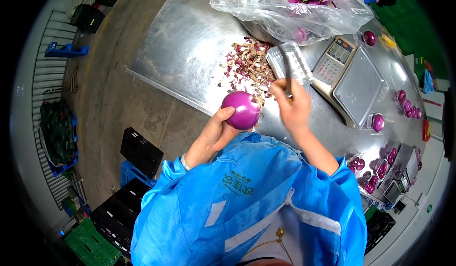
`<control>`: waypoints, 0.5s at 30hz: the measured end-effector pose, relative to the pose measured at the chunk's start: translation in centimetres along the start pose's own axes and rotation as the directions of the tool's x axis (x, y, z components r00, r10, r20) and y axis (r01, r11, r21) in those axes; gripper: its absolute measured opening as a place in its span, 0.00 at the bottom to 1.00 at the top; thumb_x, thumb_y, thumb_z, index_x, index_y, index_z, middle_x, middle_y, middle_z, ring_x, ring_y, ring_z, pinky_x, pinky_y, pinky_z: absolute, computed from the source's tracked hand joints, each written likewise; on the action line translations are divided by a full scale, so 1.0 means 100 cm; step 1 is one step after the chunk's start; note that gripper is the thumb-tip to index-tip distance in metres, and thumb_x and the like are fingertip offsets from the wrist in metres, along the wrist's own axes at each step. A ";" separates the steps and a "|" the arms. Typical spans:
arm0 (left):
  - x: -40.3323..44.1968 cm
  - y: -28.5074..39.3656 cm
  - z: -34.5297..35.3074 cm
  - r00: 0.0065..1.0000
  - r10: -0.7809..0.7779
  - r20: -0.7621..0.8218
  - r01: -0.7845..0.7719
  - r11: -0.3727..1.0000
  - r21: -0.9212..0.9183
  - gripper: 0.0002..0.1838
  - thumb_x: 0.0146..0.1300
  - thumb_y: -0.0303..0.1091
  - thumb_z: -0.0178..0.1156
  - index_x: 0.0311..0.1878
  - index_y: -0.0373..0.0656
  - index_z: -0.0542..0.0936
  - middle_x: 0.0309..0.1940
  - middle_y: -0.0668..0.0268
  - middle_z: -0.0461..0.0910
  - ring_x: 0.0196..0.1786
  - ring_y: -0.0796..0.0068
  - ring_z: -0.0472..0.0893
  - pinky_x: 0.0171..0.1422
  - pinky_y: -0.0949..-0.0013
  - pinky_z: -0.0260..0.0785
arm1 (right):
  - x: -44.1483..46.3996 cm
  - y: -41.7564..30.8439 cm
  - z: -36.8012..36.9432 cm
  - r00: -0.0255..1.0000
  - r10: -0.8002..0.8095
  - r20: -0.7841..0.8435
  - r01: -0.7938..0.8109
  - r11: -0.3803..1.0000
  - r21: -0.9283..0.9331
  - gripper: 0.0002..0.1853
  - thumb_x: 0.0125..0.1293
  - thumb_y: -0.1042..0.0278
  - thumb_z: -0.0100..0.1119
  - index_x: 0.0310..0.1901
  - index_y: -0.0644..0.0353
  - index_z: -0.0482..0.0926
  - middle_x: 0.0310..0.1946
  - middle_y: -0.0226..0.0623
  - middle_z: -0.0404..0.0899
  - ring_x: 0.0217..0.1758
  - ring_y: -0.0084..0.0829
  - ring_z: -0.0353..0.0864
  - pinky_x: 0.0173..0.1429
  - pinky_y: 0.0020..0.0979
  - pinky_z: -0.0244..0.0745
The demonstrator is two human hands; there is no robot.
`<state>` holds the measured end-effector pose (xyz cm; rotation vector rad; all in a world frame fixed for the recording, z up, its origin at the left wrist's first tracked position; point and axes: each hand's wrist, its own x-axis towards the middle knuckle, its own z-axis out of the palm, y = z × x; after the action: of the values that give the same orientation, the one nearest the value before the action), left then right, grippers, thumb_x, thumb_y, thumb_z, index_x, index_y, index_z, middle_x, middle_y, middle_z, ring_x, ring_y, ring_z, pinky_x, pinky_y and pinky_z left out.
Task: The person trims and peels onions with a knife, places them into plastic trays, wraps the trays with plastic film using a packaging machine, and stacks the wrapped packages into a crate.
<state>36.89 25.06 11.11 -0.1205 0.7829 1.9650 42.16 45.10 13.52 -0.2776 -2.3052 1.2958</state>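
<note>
My left hand (212,136) is wrapped round a large, shiny red onion (241,110), held in front of my blue jacket near the table's edge. A tuft of dry brown roots or stem shows on the onion's right side. Close by on the right, my right hand (295,108) is closed round the handle of a knife (286,65), its dark, slightly curved blade pointing away from me. The blade is apart from the onion. Beyond both hands, a heap of dry onion skins and trimmings (249,62) lies on the metal table (178,42).
Clear plastic trays (298,62) sit beside the skins. A digital scale (358,87) stands to their right. At the back is a clear bag (280,16) of red onions. Packed onions (381,168) lie at the right. Black crates (141,152) stand on the floor at left.
</note>
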 end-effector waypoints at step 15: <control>-0.004 0.017 0.002 0.995 0.104 -0.009 -0.104 0.994 0.027 0.37 0.61 0.46 0.65 0.68 0.38 0.64 0.56 0.56 0.77 0.54 0.60 0.82 0.48 0.62 0.81 | -0.021 0.010 -0.017 0.888 -0.280 0.364 0.443 0.730 -0.520 0.29 0.58 0.70 0.60 0.65 0.47 0.75 0.50 0.31 0.79 0.37 0.26 0.81 0.34 0.28 0.79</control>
<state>35.75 24.37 12.21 -0.0753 0.8360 2.0527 44.77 46.01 12.80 0.1701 -2.7644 0.3993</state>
